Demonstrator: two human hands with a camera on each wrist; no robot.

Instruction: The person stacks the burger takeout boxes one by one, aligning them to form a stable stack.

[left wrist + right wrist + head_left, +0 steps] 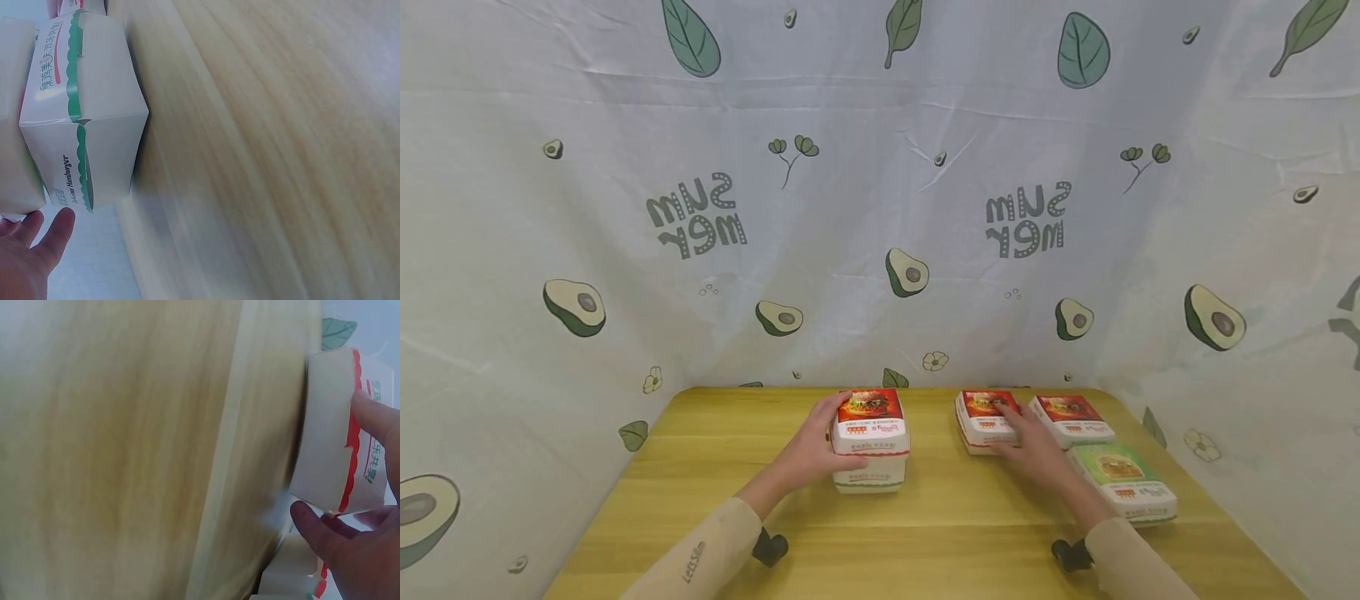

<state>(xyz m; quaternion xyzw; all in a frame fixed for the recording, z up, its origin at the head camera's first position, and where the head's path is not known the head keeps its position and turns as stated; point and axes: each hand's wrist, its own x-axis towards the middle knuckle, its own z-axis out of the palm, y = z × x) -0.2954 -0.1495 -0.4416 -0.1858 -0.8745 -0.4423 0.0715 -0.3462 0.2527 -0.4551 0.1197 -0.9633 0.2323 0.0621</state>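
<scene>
Head: left hand (812, 443) grips upper hamburger box (871, 427), stacked on lower hamburger box (872, 478) on tabletop (925, 537), right hand (1039, 448) grips red-topped hamburger box (981, 432) farther right; left wrist: lower box shows green trim (74, 69); right wrist: fingers (372, 417) on gripped box's side.

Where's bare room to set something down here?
Bare tabletop shows left of the left hand, between the stacked boxes and the red box at the right hand, and between the sleeves. Crowded at right, with another red box and a green box.

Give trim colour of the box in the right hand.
The box has red, scalloped trim; right wrist view shows it best.
</scene>
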